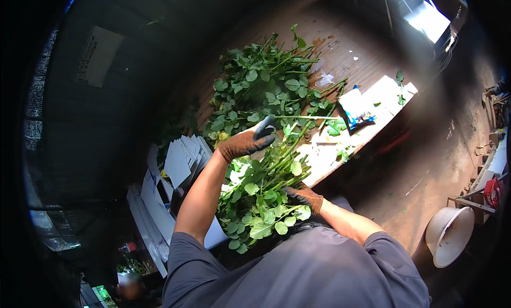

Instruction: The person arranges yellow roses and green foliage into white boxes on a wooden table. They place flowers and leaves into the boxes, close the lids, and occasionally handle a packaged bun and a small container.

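Note:
My left hand (249,141), in a brown glove with dark fingers, is closed with its fingertips pinching a long green rose stem (306,117) that points to the right. Beneath it lies a leafy bunch of roses (261,193), stems toward the right, close to my body. My right hand (306,197), gloved the same way, is closed at the stems on the near side of this bunch; leaves partly hide its fingers. Farther off, a larger heap of cut roses (261,82) covers part of the wooden table (290,28). A few yellow blooms (218,136) show at its left.
A blue-and-white packet (355,110) lies near the table's right edge, with loose leaves (345,152) around. White cardboard sheets (183,161) stand at left. On the floor at right sits a white basin (450,236), near a red roll (493,192). A person (130,289) is at lower left.

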